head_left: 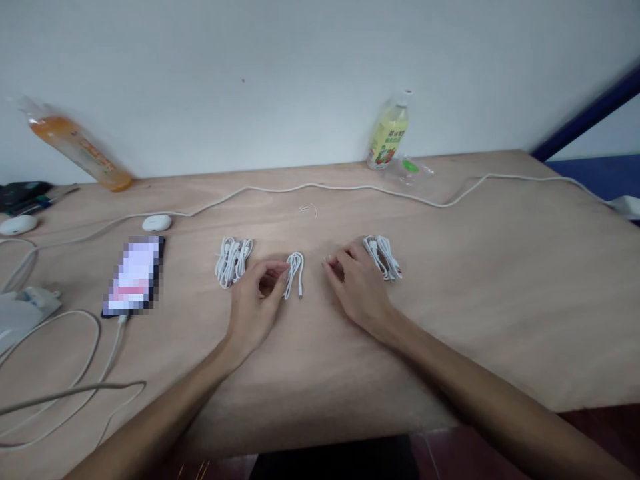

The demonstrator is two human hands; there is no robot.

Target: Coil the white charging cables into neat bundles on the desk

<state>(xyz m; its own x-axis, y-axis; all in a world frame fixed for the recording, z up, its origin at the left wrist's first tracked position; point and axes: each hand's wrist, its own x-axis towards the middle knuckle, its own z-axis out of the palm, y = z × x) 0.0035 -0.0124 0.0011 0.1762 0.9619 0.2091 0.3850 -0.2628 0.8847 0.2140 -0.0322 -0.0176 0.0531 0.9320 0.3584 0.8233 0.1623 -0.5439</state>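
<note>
A coiled white charging cable [295, 272] lies on the table, one plug end pointing toward me. My left hand [255, 297] is closed at the left side of this coil, thumb and fingertips on it. To the right, my right hand [361, 288] is pinched above the table, apart from that cable. A tiny thin whitish bit shows at its fingertips, too small to name. Beyond my left hand sits a group of bundled white cables [233, 260]. More bundled cables [384, 257] lie just past my right hand, which partly hides them.
Thin white twist-tie-like pieces [311, 209] lie mid-table. A long white cord [310, 187] crosses behind. At the wall lean an orange bottle [83, 153] and a yellow drink bottle [389, 137]. A plugged-in phone [134, 275] and a white earbud case [157, 223] are left.
</note>
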